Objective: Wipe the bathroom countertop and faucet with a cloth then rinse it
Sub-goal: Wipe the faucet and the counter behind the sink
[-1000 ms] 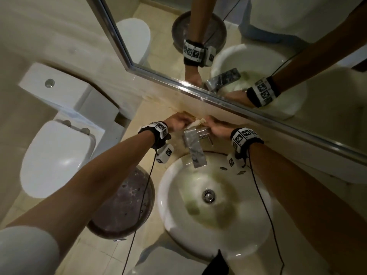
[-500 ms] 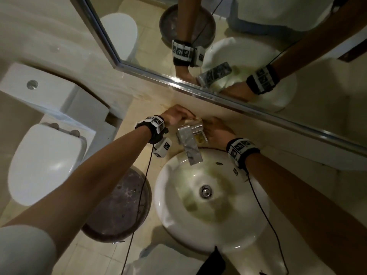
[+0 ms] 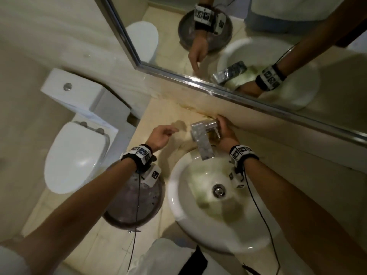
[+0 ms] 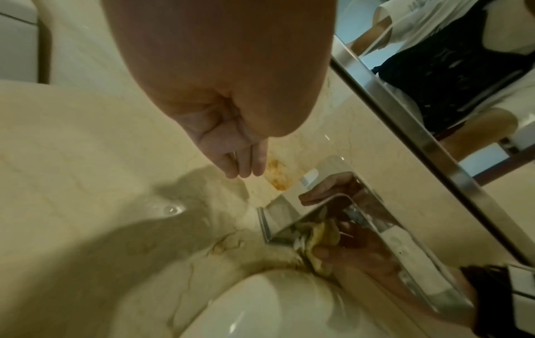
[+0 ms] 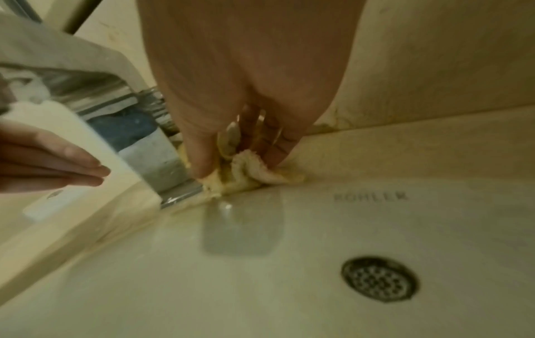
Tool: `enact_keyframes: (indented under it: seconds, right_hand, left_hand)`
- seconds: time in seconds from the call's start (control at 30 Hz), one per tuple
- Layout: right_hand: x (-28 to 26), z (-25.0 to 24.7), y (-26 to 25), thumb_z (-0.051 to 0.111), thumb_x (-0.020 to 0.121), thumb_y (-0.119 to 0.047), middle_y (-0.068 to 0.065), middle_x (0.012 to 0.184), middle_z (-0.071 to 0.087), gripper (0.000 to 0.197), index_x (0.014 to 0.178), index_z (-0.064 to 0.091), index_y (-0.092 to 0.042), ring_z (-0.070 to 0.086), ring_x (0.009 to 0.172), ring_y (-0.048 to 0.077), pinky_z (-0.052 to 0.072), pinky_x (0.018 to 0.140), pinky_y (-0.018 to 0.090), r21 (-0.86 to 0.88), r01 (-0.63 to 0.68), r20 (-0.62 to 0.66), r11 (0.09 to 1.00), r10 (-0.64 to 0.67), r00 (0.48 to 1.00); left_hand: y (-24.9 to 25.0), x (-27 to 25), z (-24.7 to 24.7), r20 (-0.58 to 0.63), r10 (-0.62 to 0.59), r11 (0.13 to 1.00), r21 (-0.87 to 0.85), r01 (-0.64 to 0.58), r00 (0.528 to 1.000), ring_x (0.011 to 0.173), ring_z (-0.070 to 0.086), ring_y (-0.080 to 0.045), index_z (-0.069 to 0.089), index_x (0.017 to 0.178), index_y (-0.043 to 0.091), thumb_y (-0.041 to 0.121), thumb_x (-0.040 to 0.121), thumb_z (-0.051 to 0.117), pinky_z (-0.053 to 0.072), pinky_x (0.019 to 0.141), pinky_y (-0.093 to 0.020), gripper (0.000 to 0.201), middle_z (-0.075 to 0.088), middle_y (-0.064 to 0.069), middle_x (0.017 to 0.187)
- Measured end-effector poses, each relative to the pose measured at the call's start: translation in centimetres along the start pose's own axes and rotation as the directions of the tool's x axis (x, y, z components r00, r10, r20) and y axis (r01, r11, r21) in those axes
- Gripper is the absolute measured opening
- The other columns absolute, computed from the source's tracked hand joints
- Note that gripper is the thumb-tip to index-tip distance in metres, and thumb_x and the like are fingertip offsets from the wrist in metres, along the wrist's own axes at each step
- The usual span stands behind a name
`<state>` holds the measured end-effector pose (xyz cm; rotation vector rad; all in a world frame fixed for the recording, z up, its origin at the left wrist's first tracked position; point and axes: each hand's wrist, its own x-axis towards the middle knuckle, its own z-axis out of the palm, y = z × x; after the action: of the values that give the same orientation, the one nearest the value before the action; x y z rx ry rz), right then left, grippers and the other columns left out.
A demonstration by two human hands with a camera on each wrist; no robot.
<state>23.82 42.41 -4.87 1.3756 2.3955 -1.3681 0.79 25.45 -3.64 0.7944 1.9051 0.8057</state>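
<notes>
Right hand (image 5: 246, 119): fingers bunched around a yellow cloth (image 5: 249, 176), pressing it onto the beige tabletop (image 3: 158, 120) at the base of the chrome faucet (image 3: 202, 139), on its right side, just beside the rim of the white basin (image 3: 188, 225). Left hand (image 3: 160, 135): above the tabletop left of the faucet, holding nothing, fingers loosely extended and close together (apart from the faucet). Mirror (image 3: 258, 46) along the back wall. Toilet (image 3: 77, 155) and a round dark bin (image 3: 135, 205) to the left.
</notes>
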Motion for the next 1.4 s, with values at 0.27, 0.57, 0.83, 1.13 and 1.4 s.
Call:
enact_keyframes:
  seconds: [0.27,0.57,0.83,1.13,1.4]
  right_hand:
    - [-0.9,1.6,0.4,0.078,0.084,-0.017,0.003,0.113,0.071,0.044,0.125,0.064,-0.025,0.067,0.103,0.025,0.053,0.093,0.034,0.214,-0.082,-0.098,0.973,0.104,0.990]
    - [-2.8,1.8,1.2,0.067,0.088,-0.010,0.013,0.091,0.072,0.012,0.095,0.072,-0.001,0.068,0.090,0.030,0.045,0.077,0.026,0.033,-0.124,-0.098,0.992,0.127,0.987]
    - [-4.9,2.6,0.8,0.069,0.091,-0.016,0.014,0.101,0.076,0.020,0.109,0.077,-0.009,0.070,0.092,0.033,0.058,0.085,0.039,0.017,-0.079,-0.073,0.997,0.080,0.994]
    - [-6.1,2.3,-0.3,0.073,0.092,-0.022,0.011,0.098,0.076,0.018,0.104,0.078,-0.010,0.066,0.082,0.027,0.047,0.073,0.026,0.017,-0.094,-0.095,0.995,0.095,0.991]
    - [-6.9,0.8,-1.8,0.064,0.097,-0.011,0.013,0.089,0.064,0.016,0.107,0.073,-0.003,0.054,0.074,0.027,0.043,0.067,0.028,-0.381,-0.108,-0.167,0.918,0.047,0.985]
  left_hand:
    - [-0.9,-4.5,3.5,-0.040,0.032,0.996,0.083,-0.028,0.999,0.113,0.065,-0.024,0.073,0.110,-0.001,-0.024,0.074,0.035,0.050,0.101,-0.027,0.057,0.071,-0.015,0.116]
    - [-1.1,-8.0,6.8,0.063,0.017,0.936,0.349,-0.038,0.998,0.115,0.064,-0.024,0.073,0.115,0.011,-0.018,0.073,0.037,0.050,0.102,-0.031,0.062,0.069,-0.011,0.123]
    - [-0.9,-11.5,7.5,0.111,0.003,0.906,0.421,-0.050,0.994,0.119,0.061,-0.029,0.069,0.123,0.013,-0.013,0.077,0.037,0.049,0.103,-0.039,0.061,0.066,-0.014,0.128]
    - [-0.7,-14.7,5.5,0.102,0.029,0.895,0.440,-0.071,0.994,0.126,0.056,-0.029,0.066,0.126,0.012,-0.013,0.075,0.040,0.047,0.106,-0.043,0.063,0.063,-0.014,0.132]
    - [-1.0,-16.6,5.2,0.093,0.019,0.888,0.457,-0.060,0.995,0.125,0.056,-0.029,0.063,0.130,0.013,-0.011,0.078,0.040,0.045,0.108,-0.037,0.062,0.060,-0.012,0.137]
